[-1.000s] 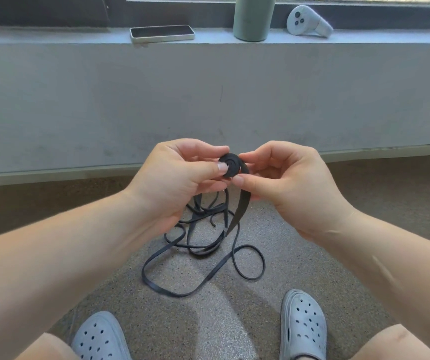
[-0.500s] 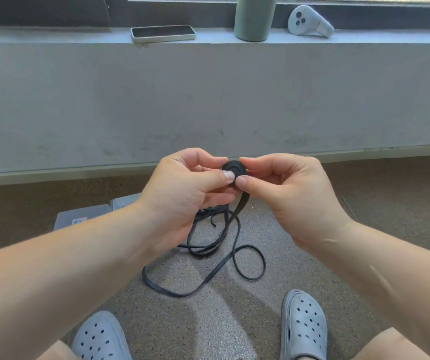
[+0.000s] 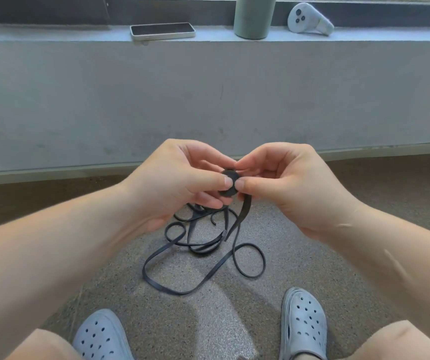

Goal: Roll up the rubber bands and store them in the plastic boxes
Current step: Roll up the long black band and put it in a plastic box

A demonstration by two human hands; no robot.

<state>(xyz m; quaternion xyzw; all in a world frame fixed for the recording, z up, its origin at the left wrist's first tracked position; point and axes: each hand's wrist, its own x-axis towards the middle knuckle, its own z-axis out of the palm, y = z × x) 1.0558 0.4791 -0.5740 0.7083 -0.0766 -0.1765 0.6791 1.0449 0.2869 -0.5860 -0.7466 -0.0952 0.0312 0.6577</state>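
Observation:
A small black coil of rubber band [image 3: 230,184] sits between both thumbs at the centre of the view. My left hand [image 3: 182,183] pinches the coil from the left, and my right hand [image 3: 284,185] pinches it from the right. From the coil a flat black strip hangs down to a loose tangle of black band [image 3: 203,253] lying in loops on the speckled floor between my feet. No plastic box shows in this frame.
A grey low wall [image 3: 208,100] rises just beyond my hands. On its ledge lie a phone [image 3: 162,31], a green cylinder [image 3: 254,16] and a white controller [image 3: 308,19]. Two pale clogs [image 3: 303,326] stand on the floor at the bottom.
The coil has been turned and has grown slightly, and my hands have dropped a little. The floor loops shifted as band was drawn up. A flat box seen at left half a second ago is hidden.

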